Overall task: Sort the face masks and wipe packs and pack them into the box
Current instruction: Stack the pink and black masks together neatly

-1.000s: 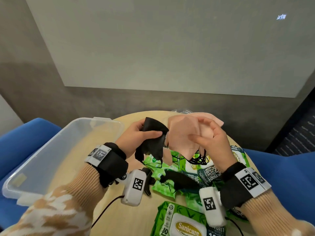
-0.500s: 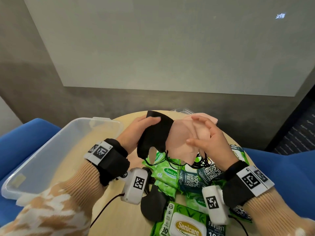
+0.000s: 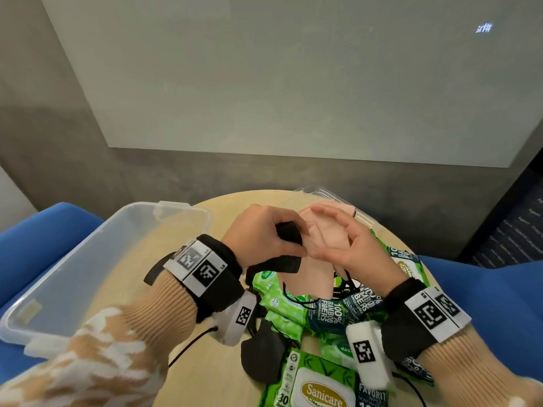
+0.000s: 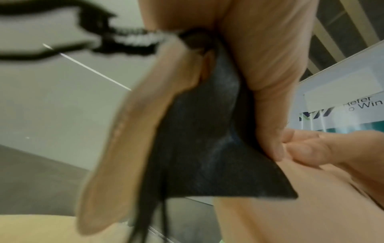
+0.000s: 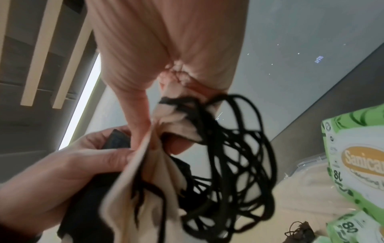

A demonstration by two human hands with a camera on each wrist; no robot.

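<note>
Right now your left hand [image 3: 258, 233] pinches a folded black mask [image 3: 289, 235] between thumb and curled fingers [image 4: 268, 115], and your right hand [image 3: 346, 245] holds the stack of pink masks [image 3: 329, 239] just beside it, above the pile of wipe packs [image 3: 293, 304] on the worktop [image 3: 182, 374]. Judging by how they sag, these masks are light, limp cloth (nothing here looks fragile), so grip the folded body, not the ear loops [image 5: 239, 156], which hang tangled beneath the pink stack and look ready to snag. The clear box [image 3: 73, 274] lies empty to the left of the wipe packs; another black mask [image 3: 261, 356] rests at the pile's near edge.
</note>
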